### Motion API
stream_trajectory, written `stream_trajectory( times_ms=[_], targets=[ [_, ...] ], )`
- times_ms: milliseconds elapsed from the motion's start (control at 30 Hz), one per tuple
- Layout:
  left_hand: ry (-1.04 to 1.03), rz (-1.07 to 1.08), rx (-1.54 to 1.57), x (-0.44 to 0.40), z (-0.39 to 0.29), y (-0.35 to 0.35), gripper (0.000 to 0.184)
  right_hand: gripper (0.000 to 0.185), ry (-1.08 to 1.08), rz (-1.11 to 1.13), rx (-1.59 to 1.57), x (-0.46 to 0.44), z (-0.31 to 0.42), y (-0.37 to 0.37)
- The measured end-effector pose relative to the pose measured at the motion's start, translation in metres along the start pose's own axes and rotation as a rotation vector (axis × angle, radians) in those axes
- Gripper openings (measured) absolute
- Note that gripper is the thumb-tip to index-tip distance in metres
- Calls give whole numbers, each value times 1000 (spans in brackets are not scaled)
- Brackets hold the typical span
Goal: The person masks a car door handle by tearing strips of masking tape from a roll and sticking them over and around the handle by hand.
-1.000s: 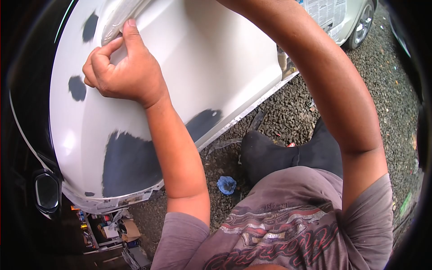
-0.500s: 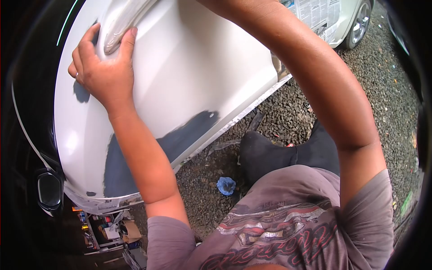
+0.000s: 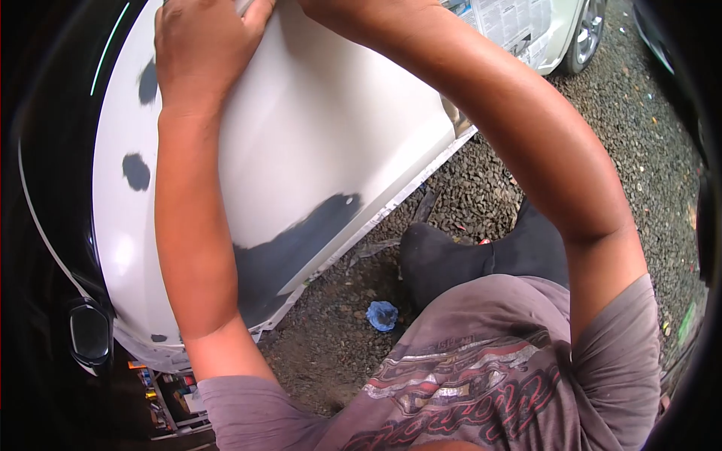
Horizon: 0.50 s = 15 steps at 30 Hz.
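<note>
My left hand [image 3: 207, 45] is at the top of the view, on the upper part of a white car body panel [image 3: 293, 143]. Its thumb stands apart from the rest of the hand, with a sliver of a whitish piece showing beside it; the fingertips are cut off. My right forearm crosses from the right, and only the wrist end of my right hand [image 3: 331, 9] shows at the top edge, fingers hidden. Dark grey patches mark the panel: a large one [image 3: 301, 240] along its lower edge and smaller ones [image 3: 136, 172] at the left.
Newspaper [image 3: 511, 22] covers part of the white bodywork near a wheel [image 3: 587, 36]. A crumpled blue item [image 3: 382, 316] lies on the gravel [image 3: 481, 180]. At the left are a black car's side mirror [image 3: 89, 332] and a low shelf with items [image 3: 177, 402].
My left hand has slid upward along the panel, uncovering grey patches at the left. The whitish tapered piece it straddled is now almost out of view. My right arm has shifted slightly left.
</note>
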<state>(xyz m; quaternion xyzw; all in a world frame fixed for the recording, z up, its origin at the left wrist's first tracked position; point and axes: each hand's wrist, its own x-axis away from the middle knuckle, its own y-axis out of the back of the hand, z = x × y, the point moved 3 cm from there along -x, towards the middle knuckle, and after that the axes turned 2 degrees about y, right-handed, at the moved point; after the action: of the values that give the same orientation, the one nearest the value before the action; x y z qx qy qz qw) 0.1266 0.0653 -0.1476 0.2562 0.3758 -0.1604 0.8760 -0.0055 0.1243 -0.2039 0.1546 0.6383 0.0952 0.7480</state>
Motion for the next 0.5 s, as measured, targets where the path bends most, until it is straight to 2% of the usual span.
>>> stream_trajectory(
  times_ms=[33,67,133,200,333,433,500],
  targets=[
    [-3,-2,3,2,8,-11,48,32,-3,-1,3,-2,0,0],
    [-129,-153,-52,-1,7,-13,46,30,-10,65,61,-4,0,-4],
    [-253,-305,-108,3,9,-16,43,27,-14,130,119,-6,0,-7],
    [146,139,84,-8,-9,9,46,25,-21,84,145,-4,-1,-8],
    [213,187,84,-7,-12,9,45,25,55,109,176,-6,2,2],
    [142,76,36,-1,-16,10,43,26,50,68,152,-4,7,12],
    [169,76,35,0,-18,9,44,27,-42,60,131,-7,7,6]
  ],
)
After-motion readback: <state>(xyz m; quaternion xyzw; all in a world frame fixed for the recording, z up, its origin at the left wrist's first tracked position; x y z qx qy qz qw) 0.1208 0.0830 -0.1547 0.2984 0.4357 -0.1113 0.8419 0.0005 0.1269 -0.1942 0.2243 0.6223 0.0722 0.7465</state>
